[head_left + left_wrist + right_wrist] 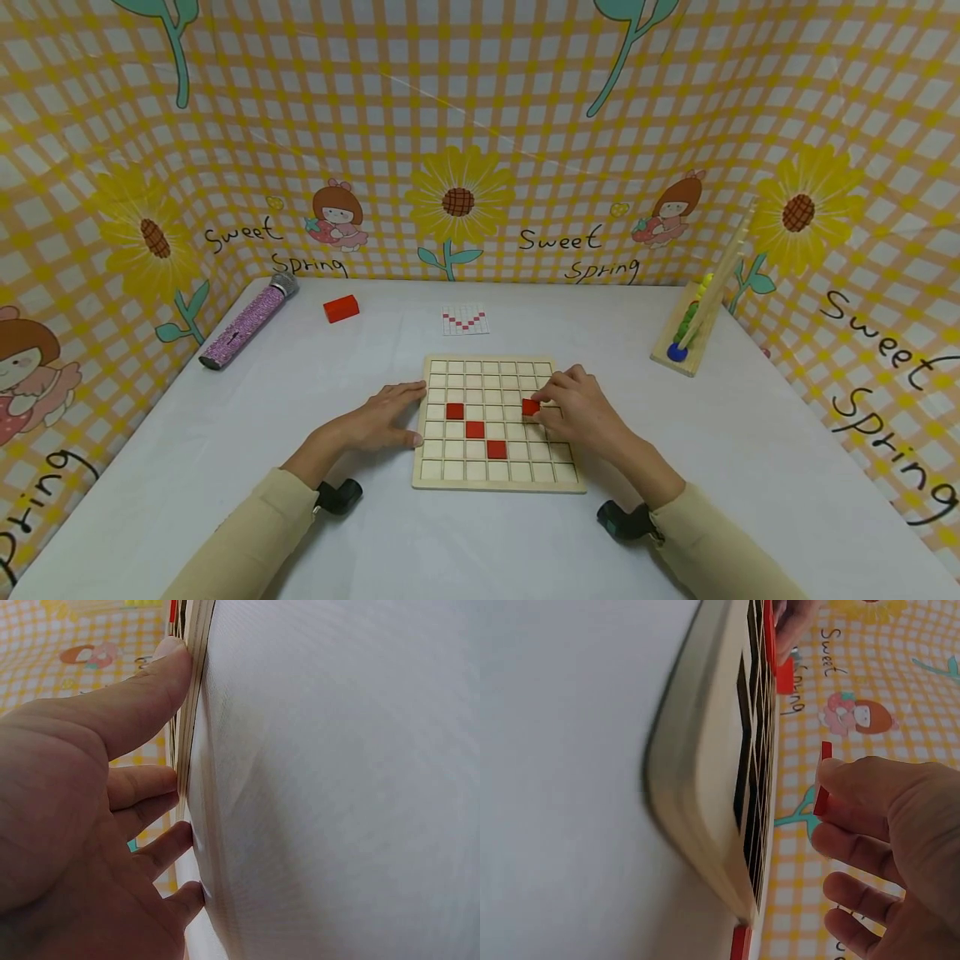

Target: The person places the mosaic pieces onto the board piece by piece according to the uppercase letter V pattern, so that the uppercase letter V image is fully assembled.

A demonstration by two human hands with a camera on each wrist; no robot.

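I have the right hand (581,412) pinching a red tile (531,407) between thumb and fingertip, so the tile sits at the left end of that hand, over the right part of the wooden grid board (453,471); the right wrist view shows me a gap between the tile and the board, with the remaining fingers loosely bent. The left hand (378,419) holds nothing: I see its thumb and fingers spread apart, tips touching the board's left edge, well apart from the pinched tile. Between the two hands, three red tiles (475,430) lie in the grid, stepping diagonally from the far left toward the near middle, all left of the tile in the right hand. Past the board's far edge, I see a small card (465,320) with a red V pattern on the white table (450,550). A red block (342,309) lies far left, right of a glittery pink microphone (247,325), and a wooden bead stand (692,323) is at the far right
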